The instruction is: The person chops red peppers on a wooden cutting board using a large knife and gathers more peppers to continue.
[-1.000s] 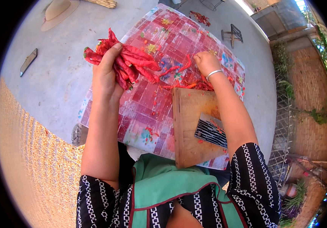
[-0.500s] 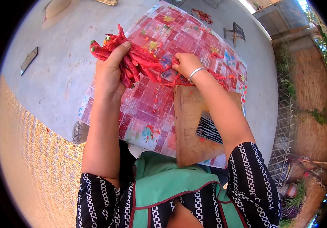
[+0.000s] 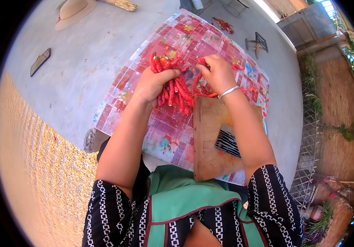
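A thick bunch of long red chili peppers (image 3: 179, 92) is gripped in my left hand (image 3: 154, 84), fingers wrapped round it and thumb across the top. The peppers' lower ends fan out over the table. Just to the right, my right hand (image 3: 218, 76), with a silver bangle at the wrist, pinches a red chili pepper (image 3: 200, 61) apart from the bunch. More red chilies (image 3: 205, 89) lie on the table below the right hand, partly hidden by it. The wooden board (image 3: 205, 140) lies under my right forearm, with a dark slatted piece (image 3: 227, 141) on it.
The table wears a red-and-white patterned cover (image 3: 160, 136) strewn with pepper bits. On the grey floor are a phone-like slab (image 3: 40, 61), a hat (image 3: 73, 12), a small stool (image 3: 258, 43) and a pile of red chilies (image 3: 223, 24). Yellow grain (image 3: 57, 173) spreads at the left.
My left hand has brought the bunch rightward and slightly down, closer to my right hand. My right hand has moved a little to the right and turned more upward.
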`<control>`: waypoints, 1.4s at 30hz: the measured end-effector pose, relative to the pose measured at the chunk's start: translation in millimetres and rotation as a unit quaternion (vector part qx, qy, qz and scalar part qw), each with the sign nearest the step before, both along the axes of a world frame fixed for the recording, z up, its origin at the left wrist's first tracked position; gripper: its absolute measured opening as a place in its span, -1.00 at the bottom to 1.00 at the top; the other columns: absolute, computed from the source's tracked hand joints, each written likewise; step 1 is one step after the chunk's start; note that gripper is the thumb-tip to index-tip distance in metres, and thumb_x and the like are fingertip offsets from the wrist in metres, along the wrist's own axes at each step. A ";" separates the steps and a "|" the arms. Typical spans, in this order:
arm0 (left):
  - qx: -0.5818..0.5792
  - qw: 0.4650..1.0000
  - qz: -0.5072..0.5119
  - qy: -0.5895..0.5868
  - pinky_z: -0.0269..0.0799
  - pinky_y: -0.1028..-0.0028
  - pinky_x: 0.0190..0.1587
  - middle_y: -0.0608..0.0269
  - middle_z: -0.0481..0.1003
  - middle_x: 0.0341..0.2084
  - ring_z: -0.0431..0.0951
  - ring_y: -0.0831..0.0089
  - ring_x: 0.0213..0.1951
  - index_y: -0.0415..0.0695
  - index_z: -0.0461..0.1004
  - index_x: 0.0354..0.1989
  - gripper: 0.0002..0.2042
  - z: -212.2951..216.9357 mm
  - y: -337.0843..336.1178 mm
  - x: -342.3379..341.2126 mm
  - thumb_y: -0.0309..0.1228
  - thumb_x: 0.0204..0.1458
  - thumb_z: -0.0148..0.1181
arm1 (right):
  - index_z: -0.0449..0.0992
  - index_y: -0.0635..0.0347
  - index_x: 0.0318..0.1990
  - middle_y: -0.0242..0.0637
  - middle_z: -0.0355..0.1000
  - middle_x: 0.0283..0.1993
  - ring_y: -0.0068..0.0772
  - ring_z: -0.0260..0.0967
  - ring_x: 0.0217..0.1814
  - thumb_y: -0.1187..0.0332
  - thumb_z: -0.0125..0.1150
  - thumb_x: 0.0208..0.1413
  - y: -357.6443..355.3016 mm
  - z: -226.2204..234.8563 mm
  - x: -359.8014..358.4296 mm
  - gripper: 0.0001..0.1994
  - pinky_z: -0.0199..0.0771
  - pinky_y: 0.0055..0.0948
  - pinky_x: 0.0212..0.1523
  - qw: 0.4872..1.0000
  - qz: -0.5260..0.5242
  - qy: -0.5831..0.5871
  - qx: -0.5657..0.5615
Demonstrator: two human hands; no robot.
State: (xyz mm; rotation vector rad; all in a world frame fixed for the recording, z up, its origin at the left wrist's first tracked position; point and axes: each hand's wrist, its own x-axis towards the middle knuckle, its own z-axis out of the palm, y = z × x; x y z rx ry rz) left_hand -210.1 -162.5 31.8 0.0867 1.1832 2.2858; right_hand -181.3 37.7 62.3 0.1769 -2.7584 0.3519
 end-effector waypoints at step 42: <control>-0.019 0.995 -0.020 0.101 0.47 0.43 -0.19 0.22 0.52 -0.32 0.54 0.44 -0.29 -0.28 0.45 -0.18 -0.76 9.7 1.5 8.4 -0.62 -0.09 0.18 | 0.55 -0.04 -0.07 -0.18 0.53 -0.14 -0.15 0.47 -0.07 0.37 0.16 0.05 217.1 -70.8 -18.1 -0.74 0.45 -0.26 -0.06 0.958 -0.164 -0.075 0.223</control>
